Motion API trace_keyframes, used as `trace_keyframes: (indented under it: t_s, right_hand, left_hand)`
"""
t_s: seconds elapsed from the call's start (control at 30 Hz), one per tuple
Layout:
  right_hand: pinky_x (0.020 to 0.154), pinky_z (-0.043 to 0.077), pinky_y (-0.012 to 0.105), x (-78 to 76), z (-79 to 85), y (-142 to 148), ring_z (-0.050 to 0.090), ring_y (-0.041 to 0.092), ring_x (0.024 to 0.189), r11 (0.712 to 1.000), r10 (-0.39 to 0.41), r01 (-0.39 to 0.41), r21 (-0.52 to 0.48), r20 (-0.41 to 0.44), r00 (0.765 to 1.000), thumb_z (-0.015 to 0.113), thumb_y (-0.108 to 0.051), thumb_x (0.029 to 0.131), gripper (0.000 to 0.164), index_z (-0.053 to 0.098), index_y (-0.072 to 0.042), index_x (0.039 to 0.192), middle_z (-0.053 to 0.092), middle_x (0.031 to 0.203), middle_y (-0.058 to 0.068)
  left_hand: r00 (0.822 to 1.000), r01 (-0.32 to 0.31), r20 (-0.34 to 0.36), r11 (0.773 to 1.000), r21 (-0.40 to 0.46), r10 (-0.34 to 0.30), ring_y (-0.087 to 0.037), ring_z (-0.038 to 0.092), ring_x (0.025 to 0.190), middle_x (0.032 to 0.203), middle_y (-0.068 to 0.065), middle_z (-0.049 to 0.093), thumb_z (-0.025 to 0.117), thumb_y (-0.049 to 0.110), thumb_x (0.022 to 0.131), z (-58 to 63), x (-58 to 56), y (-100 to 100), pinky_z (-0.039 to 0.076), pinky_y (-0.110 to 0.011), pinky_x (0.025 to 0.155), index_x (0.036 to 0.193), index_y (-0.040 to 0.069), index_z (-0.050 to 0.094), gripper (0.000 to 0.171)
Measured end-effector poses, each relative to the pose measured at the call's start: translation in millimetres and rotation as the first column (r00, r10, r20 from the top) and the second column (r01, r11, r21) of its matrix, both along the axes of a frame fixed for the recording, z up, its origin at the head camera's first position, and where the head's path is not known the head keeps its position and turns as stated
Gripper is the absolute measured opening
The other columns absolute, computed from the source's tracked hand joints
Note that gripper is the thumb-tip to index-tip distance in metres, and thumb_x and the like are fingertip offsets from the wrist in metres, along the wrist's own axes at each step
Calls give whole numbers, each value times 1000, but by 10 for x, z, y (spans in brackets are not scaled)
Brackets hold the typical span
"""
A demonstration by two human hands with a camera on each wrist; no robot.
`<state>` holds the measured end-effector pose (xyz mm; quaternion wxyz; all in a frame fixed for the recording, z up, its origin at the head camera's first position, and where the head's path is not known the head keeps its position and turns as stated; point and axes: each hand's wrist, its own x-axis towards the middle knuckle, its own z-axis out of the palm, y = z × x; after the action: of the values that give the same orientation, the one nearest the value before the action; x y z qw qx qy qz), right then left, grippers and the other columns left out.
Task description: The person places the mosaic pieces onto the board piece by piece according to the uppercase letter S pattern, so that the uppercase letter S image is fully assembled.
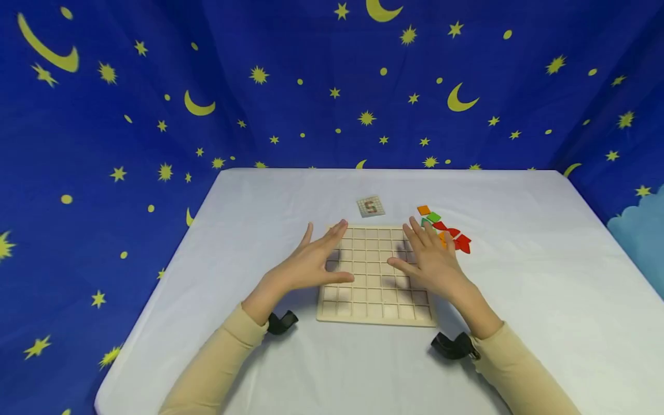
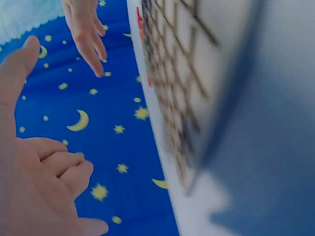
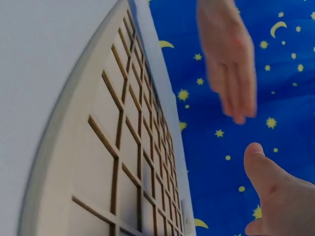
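The head view showed the left hand [image 1: 306, 264] and right hand [image 1: 437, 264] apart, fingers [image 1: 333, 235] outstretched, above opposite sides of a wooden grid board [image 1: 373, 297], which lay on the white surface [image 1: 529, 259] near coloured pieces [image 1: 462, 244] and a small card [image 1: 370, 206].

I'm somewhere curtained off; what kind of room, I can't tell. Blue moon-and-star curtains [image 1: 311, 52] fill the upper frame, beyond my white-covered table [image 1: 539, 259].
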<state>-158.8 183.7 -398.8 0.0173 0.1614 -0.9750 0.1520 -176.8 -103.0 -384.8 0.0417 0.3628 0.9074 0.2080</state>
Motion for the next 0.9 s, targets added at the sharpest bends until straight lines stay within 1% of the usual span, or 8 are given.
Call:
trace_keyframes:
  t_s: [0.13,0.23,0.3,0.37,0.4,0.53,0.73,0.9]
  right_hand:
    - [105,-2,66,-24,31,93,10,38,140,999,-2,2,-45,15,1000,45,-66,88,91,21,-4,150,11,157,12]
    - [104,0,67,-53,72,187,11,37,140,996,-14,16,-84,15,1000,46,-64,89,89,19,-6,151,12,156,13]
    - [103,6,68,-82,102,256,13,39,139,993,-8,9,-119,8,1000,47,-60,91,85,18,-8,152,13,156,16]
    - [100,11,70,-112,140,324,15,43,138,985,6,-4,-171,10,1000,48,-54,94,80,17,-8,152,13,155,17]
    - [100,13,71,-128,159,359,16,45,137,980,16,-13,-201,12,1000,49,-50,95,79,17,-7,152,12,155,18]
    - [102,16,68,-199,258,533,16,45,137,950,11,-9,-312,2,1000,52,-41,96,73,20,-5,151,13,155,16]
    - [100,27,64,-299,375,837,30,44,131,928,-80,59,-368,-42,996,54,-38,96,68,26,-6,149,25,151,20]
    - [97,34,61,-407,329,1103,40,44,124,886,-146,111,-451,-42,988,55,-36,96,62,35,-4,144,36,144,21]
  left_hand:
    - [987,20,159,999,43,-27,-22,12,141,157,-7,2,65,60,79,-125,-26,-155,-10,-50,110,152,10,0,111]
    - [957,39,285,998,58,-54,-31,6,141,157,-12,2,72,52,77,-206,-12,-243,-3,-54,111,152,7,-1,113]
    - [932,44,358,998,47,-58,-31,1,141,157,-11,-1,75,49,76,-259,5,-285,0,-51,112,152,8,-3,115]
    - [917,50,394,998,28,-57,-28,0,142,157,-10,-2,76,47,75,-307,24,-322,0,-47,112,151,8,-4,117]
    - [913,50,405,999,16,-52,-27,0,142,157,-10,-3,77,47,75,-327,36,-340,0,-46,113,151,8,-4,118]
    - [915,72,398,997,0,-66,-24,1,142,156,-14,-1,79,44,74,-376,47,-370,-3,-45,113,151,4,-3,119]
    - [925,105,370,994,-18,-91,-26,1,142,156,-14,-2,78,41,76,-418,66,-401,-5,-45,113,150,0,-1,116]
    - [926,113,363,993,-11,-102,-27,1,142,156,-15,-2,77,41,76,-454,81,-411,-4,-45,113,150,-2,1,115]
